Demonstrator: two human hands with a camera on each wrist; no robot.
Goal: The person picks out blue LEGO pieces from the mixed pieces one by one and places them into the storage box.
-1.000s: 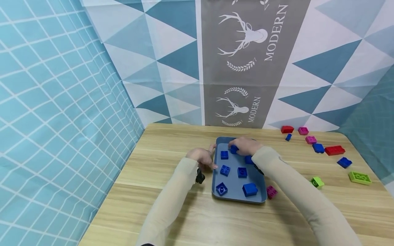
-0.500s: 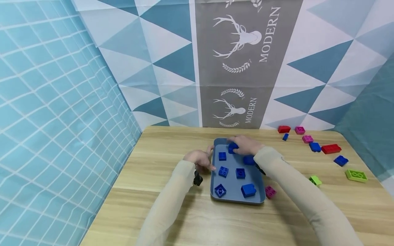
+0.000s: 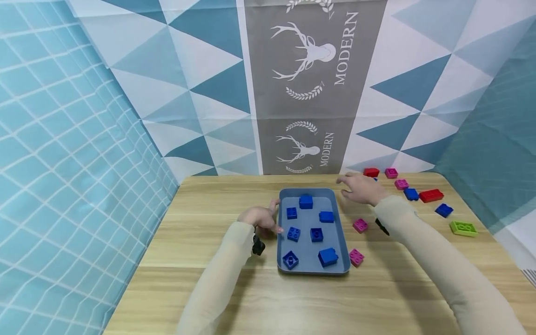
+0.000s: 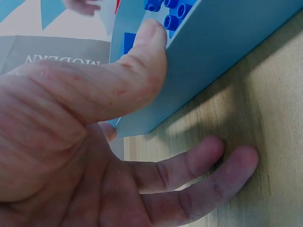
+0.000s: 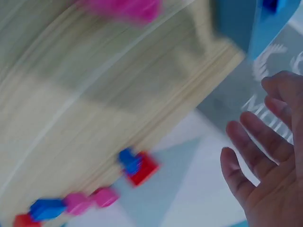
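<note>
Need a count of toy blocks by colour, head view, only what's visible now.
Blue blocks: 10 (7 in the tray, 3 on the table)
Pink blocks: 4
Red blocks: 2
Green block: 1
Total: 17; the right sleeve could be hiding more.

Tray [image 5: 234, 23] and blurred pink brick [image 5: 125, 8], cropped by right wrist view's top.
</note>
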